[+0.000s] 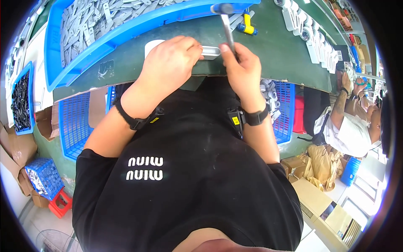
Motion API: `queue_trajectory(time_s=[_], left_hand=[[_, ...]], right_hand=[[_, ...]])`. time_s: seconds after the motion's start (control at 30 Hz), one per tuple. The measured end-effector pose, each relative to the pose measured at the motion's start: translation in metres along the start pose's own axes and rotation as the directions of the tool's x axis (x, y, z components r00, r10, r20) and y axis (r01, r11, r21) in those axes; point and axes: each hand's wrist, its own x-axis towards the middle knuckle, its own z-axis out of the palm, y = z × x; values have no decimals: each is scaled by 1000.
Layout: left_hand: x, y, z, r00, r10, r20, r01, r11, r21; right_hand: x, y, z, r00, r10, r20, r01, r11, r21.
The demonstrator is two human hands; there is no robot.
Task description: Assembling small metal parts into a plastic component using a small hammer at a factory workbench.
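My right hand [244,67] is closed around the handle of a hammer [226,31], its dark head raised above the far side of the green bench. Under my left hand [173,59], a pale metal part [210,51] with a long channel and a rounded white end lies at the bench's near edge. The left fingers are bent and pressed together on this part. Whether they also pinch a smaller piece is hidden. The hammer head is apart from the part.
A large blue tray [138,26] full of flat grey metal strips stands at the far left. Beyond the hammer lies a yellow-and-blue tool [248,24]. Several white parts [308,35] line the bench's right. Blue crates [75,126] sit below. A co-worker [348,130] is at right.
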Motion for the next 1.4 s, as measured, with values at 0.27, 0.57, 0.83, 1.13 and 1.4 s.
queue_trajectory(time_s=[0.27,0.57,0.83,1.13,1.4], left_hand=[[-1,1,-3,1000,-23,11,23,1000,22],[-1,2,-3,999,-38,21,37,999,33],[1,0,-1,998,-57,2,57,998,22],[10,6,-13,982,0,187,-14,997,73],[13,15,-12,967,2,256,1,1000,-9]], right_hand=[[-64,1,-50,962,-272,-37,271,918,290],[-80,1,-56,998,-56,-40,56,998,-9],[-60,1,-41,964,-151,220,237,862,-449],[-82,-5,-48,999,-44,9,39,956,292],[-84,10,-43,998,44,35,-47,996,81]])
